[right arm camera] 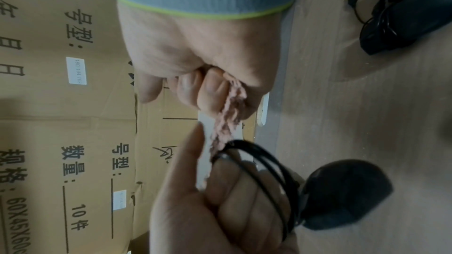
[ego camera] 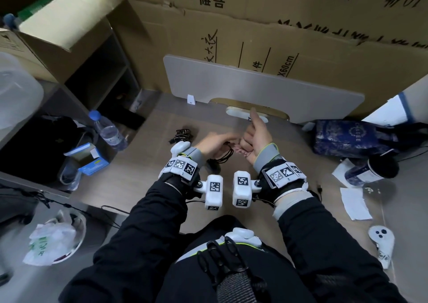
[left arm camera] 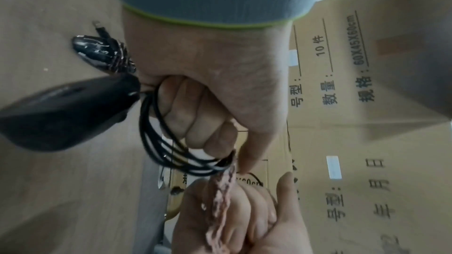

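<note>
Black cable [left arm camera: 143,123], coiled in the left hand's [ego camera: 214,143] clenched fingers above the desk [ego camera: 143,163] with its mouse [left arm camera: 63,111] just beside, meets a pink tie [left arm camera: 222,186] gripped by the right hand [ego camera: 257,138]; slack there could let the loops spring apart.

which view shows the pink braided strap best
Left wrist view: the pink braided strap runs lengthwise from the coiled black cable into the right hand. Right wrist shows a shorter stretch; head, only a sliver.

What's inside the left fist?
The left hand curls round loops of black cable from the mouse; a pink braided cord runs from the coil to the right hand. Fingers cover the coil's inner part.
</note>
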Available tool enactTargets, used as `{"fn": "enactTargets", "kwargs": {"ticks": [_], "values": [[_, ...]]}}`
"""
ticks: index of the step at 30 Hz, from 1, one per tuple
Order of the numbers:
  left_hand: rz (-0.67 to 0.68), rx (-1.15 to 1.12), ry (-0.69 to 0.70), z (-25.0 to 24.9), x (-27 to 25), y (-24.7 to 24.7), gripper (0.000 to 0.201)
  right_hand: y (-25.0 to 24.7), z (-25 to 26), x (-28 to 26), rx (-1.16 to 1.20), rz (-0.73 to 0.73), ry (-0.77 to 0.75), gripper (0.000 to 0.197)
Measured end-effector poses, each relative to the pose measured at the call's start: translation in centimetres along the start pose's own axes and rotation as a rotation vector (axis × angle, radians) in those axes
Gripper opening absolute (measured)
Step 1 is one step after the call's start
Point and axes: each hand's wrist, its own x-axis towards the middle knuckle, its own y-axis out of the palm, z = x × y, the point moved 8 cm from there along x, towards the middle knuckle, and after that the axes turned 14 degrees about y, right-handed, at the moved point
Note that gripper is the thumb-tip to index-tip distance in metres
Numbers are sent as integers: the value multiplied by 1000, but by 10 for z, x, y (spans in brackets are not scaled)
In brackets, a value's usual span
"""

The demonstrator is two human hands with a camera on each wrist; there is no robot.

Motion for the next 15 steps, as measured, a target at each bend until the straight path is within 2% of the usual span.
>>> {"fn": "enactTargets", "kwargs": {"ticks": [2,4,5,7,10,12,13,15], "values": [[-131,6,-10,4,2,-23,50,-12,9,-1,-63,-89,12,18],[-327,-128,-36,8,0,-58,44,-46,18,0,-93,-235,56,24],[-424,-169,-46,11,-2,-77,36,-65,18,2,-72,-300,84,19],[-509,-146,-54,12,-5,-96,21,-90,13,5,-40,-373,126,16],[-489,-231,-40,15,1,-90,30,-99,6,15,-93,-395,113,37],[-458,-326,-1,9,2,-80,46,-92,12,13,-111,-370,101,24],[-441,-362,26,6,3,-76,47,-88,15,12,-108,-343,99,16],[-401,-519,66,0,5,-64,37,-78,11,12,-71,-262,145,26]]}}
